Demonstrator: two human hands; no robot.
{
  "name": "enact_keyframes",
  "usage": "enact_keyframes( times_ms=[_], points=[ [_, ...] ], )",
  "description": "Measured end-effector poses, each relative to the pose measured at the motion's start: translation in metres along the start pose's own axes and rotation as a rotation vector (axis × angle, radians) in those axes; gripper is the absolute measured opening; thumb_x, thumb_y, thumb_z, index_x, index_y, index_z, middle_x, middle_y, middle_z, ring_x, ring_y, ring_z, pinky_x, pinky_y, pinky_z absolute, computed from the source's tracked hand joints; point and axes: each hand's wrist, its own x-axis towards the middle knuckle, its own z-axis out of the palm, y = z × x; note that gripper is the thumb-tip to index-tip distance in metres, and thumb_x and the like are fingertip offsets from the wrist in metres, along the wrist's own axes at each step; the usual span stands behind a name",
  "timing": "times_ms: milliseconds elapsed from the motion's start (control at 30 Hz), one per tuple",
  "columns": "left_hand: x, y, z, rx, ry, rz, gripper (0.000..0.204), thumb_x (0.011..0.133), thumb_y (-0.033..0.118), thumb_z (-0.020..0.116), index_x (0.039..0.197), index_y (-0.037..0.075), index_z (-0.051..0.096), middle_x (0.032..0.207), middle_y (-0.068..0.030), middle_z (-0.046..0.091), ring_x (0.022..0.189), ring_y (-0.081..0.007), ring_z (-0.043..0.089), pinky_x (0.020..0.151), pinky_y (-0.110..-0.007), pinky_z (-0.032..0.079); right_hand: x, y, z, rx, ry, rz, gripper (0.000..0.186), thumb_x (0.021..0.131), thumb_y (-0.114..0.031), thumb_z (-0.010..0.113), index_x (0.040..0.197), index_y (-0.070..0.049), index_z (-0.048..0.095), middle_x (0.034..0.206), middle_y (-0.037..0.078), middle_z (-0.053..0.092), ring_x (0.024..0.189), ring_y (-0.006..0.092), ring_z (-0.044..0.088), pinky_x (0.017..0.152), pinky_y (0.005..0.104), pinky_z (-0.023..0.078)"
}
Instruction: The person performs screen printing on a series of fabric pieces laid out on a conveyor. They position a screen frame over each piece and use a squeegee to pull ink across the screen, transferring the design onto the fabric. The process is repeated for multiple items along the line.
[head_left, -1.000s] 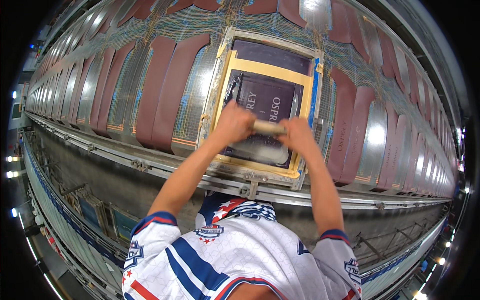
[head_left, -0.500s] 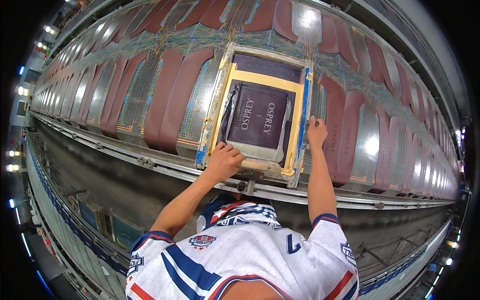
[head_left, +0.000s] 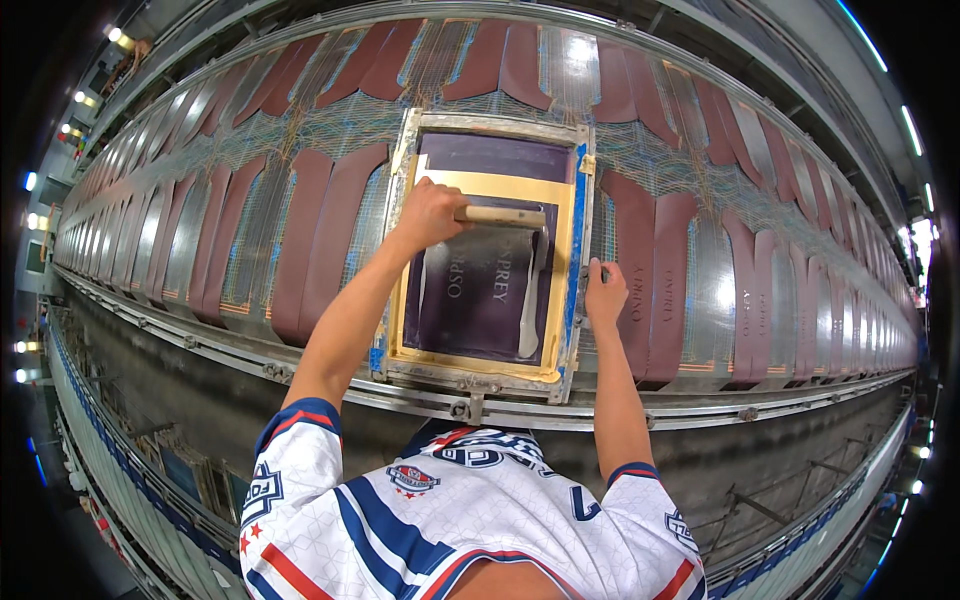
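Note:
My left hand [head_left: 432,214] is closed round one end of a wooden-handled squeegee [head_left: 505,216], which lies across the far part of the dark purple mesh of a printing screen [head_left: 475,325]. Pale grey ink [head_left: 531,315] streaks the right side of the mesh, with a thinner streak on the left. Mirrored lettering shows in the middle, partly dimmed by the squeegee's shadow. Yellow and blue tape lines the screen's worn metal frame [head_left: 500,122]. At the right rail, my right hand [head_left: 606,292] has its fingers curled against the frame's edge.
The long printing table carries rows of maroon cut pieces [head_left: 318,245] on both sides of the screen. Printed maroon pieces [head_left: 668,285] lie to the right. A metal rail [head_left: 690,408] with fittings runs along the near edge, in front of my body.
My left hand has pushed the squeegee from the near end of the screen to its far part. My right hand stays at the right rail. The whole view has shifted slightly.

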Motion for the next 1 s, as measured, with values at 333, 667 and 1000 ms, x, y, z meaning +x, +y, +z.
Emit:
enact_keyframes(
  times_ms=[333,667,1000],
  points=[
    [-0.161,0.104,0.017,0.01,0.126,-0.007,0.034,0.063,0.01,0.072,0.096,0.014,0.07,0.088,-0.0003,0.065,0.076,-0.0228,0.059,0.071,-0.039,0.042,0.021,-0.003,-0.009,-0.029,0.048,-0.185,0.032,0.092,-0.033,0.067,0.088,-0.002,0.067,0.08,0.02,0.067,0.074,0.0354,0.064,0.071,0.0432,0.048],
    [-0.179,0.137,0.001,0.121,-0.125,-0.168,0.035,0.06,0.008,0.074,0.094,0.014,0.07,0.093,-0.0004,0.067,0.086,-0.0223,0.061,0.08,-0.038,0.045,0.009,0.039,0.02,0.12,-0.023,-0.21,0.03,0.092,-0.031,0.062,0.098,-0.004,0.071,0.097,0.018,0.071,0.091,0.037,0.068,0.081,0.0443,0.051],
    [-0.14,0.132,-0.007,0.014,-0.184,-0.159,0.025,0.065,0.024,0.086,0.085,0.015,0.074,0.082,0.0026,0.068,0.076,-0.021,0.062,0.072,-0.038,0.042,0.014,0.043,0.027,0.197,-0.01,-0.057,0.031,0.092,-0.035,0.066,0.092,-0.003,0.066,0.08,0.02,0.066,0.077,0.037,0.064,0.072,0.0458,0.047]
  ],
)
